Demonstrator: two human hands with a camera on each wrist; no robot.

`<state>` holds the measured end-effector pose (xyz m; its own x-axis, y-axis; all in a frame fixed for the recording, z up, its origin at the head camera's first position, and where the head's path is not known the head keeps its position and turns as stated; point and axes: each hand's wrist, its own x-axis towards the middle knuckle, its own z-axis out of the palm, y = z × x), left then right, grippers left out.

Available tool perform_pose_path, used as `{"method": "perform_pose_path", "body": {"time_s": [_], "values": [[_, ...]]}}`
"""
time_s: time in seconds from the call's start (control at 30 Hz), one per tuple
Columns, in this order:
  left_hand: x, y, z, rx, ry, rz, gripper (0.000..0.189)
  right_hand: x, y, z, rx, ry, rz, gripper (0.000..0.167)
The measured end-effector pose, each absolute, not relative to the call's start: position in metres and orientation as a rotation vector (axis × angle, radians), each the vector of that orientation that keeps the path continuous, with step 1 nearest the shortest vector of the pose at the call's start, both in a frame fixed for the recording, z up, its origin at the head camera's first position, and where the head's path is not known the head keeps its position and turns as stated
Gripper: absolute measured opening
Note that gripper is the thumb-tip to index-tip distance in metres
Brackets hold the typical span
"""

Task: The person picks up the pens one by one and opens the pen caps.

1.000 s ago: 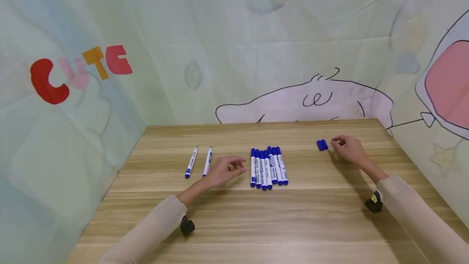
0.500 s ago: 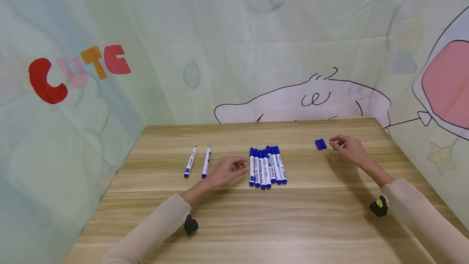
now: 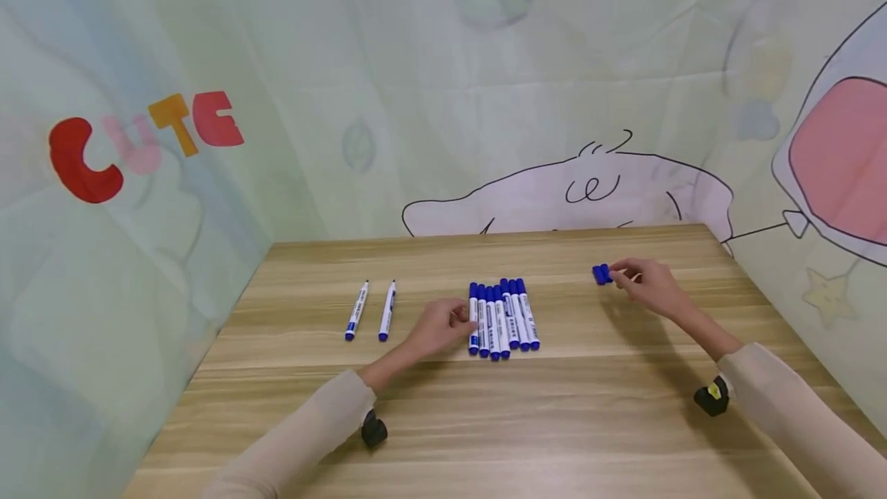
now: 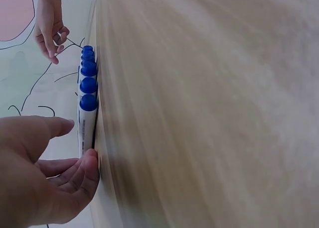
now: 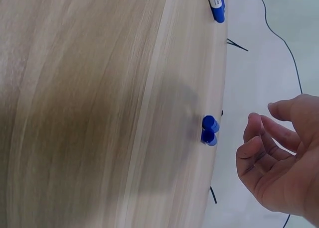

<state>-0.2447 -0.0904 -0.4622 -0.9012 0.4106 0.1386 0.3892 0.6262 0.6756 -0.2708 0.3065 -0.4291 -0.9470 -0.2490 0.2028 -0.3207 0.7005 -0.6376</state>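
Note:
Several white whiteboard markers (image 3: pixel 493 322) with blue caps lie side by side in a row mid-table. My left hand (image 3: pixel 440 326) is at the row's left end; in the left wrist view its fingertips are right at the nearest marker (image 4: pixel 87 123), with the thumb apart from it. Further left lie two uncapped markers, one (image 3: pixel 356 310) outermost and another (image 3: pixel 387 311) beside it, dark tips pointing away. Two loose blue caps (image 3: pixel 599 275) lie together at the back right. My right hand (image 3: pixel 647 285) hovers just right of them, fingers loosely bent, holding nothing in the right wrist view.
All of this lies on a wood-grain table (image 3: pixel 554 430). A printed cloth (image 3: pixel 312 60) with cartoon figures and coloured letters hangs behind and beside it. A black wrist camera (image 3: pixel 374 430) sits under the left sleeve, another (image 3: pixel 712 397) under the right.
My left hand has moved right, up to the leftmost marker of the row. The right hand has shifted slightly left, closer to the two caps. The markers and caps keep their places.

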Motion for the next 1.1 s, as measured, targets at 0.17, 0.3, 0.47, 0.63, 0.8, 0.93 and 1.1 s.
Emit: {"method": "perform_pose_path", "body": {"time_s": [0.17, 0.3, 0.47, 0.63, 0.8, 0.93, 1.1], "values": [[-0.245, -0.087, -0.464, 0.697, 2.822, 1.144, 0.023, -0.27, 0.306, -0.429, 0.471, -2.807, 1.089, 0.028], [-0.246, -0.085, -0.464, 0.674, 2.859, 1.115, 0.024, -0.268, 0.306, -0.428, 0.476, -2.808, 1.091, 0.028], [-0.247, -0.079, -0.461, 0.62, 2.9, 1.035, 0.014, -0.267, 0.305, -0.429, 0.492, -2.806, 1.109, 0.027], [-0.247, -0.077, -0.459, 0.55, 2.916, 0.992, 0.031, -0.268, 0.304, -0.43, 0.494, -2.814, 1.121, 0.027], [-0.248, -0.084, -0.46, 0.539, 2.94, 0.98, 0.03, -0.271, 0.304, -0.431, 0.51, -2.799, 1.125, 0.027], [-0.248, -0.091, -0.463, 0.542, 2.948, 1.007, 0.018, -0.27, 0.303, -0.435, 0.527, -2.801, 1.14, 0.025], [-0.249, -0.096, -0.464, 0.508, 2.989, 1.025, 0.006, -0.27, 0.302, -0.436, 0.53, -2.805, 1.14, 0.025]]}}
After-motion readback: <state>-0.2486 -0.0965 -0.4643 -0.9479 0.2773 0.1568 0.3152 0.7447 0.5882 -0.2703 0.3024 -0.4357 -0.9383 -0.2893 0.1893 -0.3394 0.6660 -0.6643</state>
